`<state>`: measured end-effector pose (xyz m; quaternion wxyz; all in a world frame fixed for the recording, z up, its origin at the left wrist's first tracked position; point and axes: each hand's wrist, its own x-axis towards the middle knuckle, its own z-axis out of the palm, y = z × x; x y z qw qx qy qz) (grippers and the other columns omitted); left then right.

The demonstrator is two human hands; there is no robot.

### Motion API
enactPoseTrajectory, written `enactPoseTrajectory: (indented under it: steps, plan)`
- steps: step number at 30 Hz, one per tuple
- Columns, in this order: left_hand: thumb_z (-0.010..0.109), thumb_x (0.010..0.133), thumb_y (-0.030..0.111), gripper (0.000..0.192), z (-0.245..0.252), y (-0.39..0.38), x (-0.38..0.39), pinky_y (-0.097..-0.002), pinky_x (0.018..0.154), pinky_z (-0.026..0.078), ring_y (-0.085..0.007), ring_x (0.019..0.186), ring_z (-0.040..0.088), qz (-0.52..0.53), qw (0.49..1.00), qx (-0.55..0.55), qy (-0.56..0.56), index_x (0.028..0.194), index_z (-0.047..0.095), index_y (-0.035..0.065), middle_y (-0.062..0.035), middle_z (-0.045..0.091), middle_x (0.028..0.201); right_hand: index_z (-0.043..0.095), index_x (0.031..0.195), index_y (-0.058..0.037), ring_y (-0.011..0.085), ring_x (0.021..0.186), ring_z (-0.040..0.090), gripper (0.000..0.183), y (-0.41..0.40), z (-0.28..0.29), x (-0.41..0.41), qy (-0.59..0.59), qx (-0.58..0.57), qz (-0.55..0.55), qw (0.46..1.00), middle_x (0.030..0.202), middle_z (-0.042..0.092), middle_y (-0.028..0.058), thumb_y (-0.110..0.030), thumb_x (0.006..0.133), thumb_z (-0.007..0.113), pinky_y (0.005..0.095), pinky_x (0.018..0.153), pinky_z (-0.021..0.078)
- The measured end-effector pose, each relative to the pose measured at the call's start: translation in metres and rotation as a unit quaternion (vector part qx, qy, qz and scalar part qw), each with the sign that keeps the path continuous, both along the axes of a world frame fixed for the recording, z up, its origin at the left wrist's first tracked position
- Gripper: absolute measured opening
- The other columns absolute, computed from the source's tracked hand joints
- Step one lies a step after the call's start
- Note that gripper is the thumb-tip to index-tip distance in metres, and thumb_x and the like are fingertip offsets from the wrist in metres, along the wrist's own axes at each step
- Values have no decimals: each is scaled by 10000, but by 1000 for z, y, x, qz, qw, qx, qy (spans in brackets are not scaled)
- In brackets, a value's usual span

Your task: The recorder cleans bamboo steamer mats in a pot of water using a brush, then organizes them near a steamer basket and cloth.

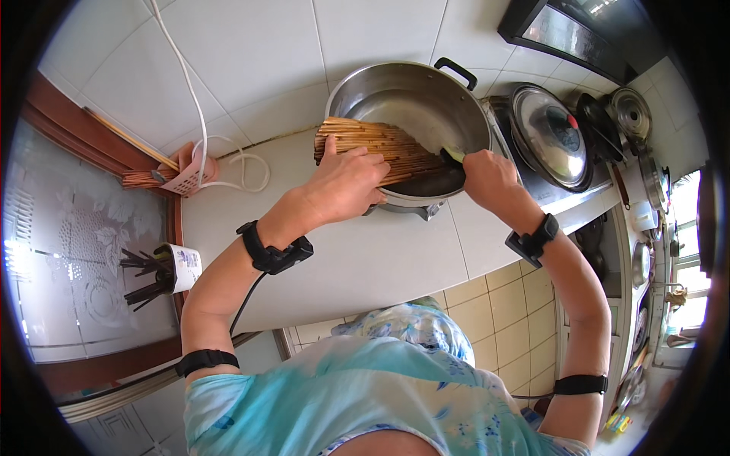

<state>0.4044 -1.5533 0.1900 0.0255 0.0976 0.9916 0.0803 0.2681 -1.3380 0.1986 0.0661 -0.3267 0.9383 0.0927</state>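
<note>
A large steel pot (pixel 410 102) with black side handles sits on the counter against the tiled wall, with what looks like shallow water inside. My left hand (pixel 351 179) grips a thick bundle of brown wooden chopsticks (pixel 370 139), its near ends resting over the pot's left rim and the rest slanting down inside. At the pot's right rim, my right hand (pixel 491 178) is closed around a small green and black item (pixel 454 154), partly hidden by the fingers; its exact kind is unclear. It touches or nearly touches the far ends of the chopsticks.
To the right, a lidded wok (pixel 550 139) rests on the gas stove (pixel 530 185). A pink perforated basket (pixel 188 171) holding chopsticks, a white cable (pixel 199 114) and a white holder (pixel 186 268) of dark chopsticks are at left. The range hood (pixel 570 34) overhangs at upper right.
</note>
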Motion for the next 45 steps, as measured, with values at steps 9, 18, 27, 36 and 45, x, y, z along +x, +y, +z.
enactPoseTrajectory:
  steps: [9,18,27,36,45]
  plan:
    - [661,845,122,142,3,-40,-33,-354,643,491,-279,706,619,50,977,105,176,913,616,6,-130,661,838,626,855,-35,411,781,635,102,4,33,0,31,-275,77,958,776,650,210,-58,818,534,470,695,527]
    - [629,830,85,93,1,-90,-38,-369,611,468,-272,607,580,225,930,254,141,838,622,-7,-182,625,713,581,1180,-33,381,724,607,334,-46,29,51,-35,-268,156,950,757,584,209,-29,856,501,464,662,496]
    - [615,846,66,80,1,-82,-29,-294,594,442,-124,630,541,242,929,260,103,850,603,-13,-81,603,677,708,982,-33,366,941,673,244,-52,-8,-23,-86,-72,0,994,1001,687,198,-95,801,557,421,811,553]
    - [615,827,64,74,-10,-85,-30,-366,615,478,-246,634,616,229,922,293,106,837,625,-9,-168,633,696,632,1031,-45,426,792,624,257,-52,34,30,-105,-212,175,956,815,635,241,-60,814,496,477,718,519]
    - [767,756,280,306,2,-55,-15,-384,721,493,-300,809,628,17,947,164,275,843,665,4,-153,651,895,705,955,-34,361,904,678,217,-37,-1,-25,-50,-74,6,996,962,693,184,-88,805,557,420,798,552]
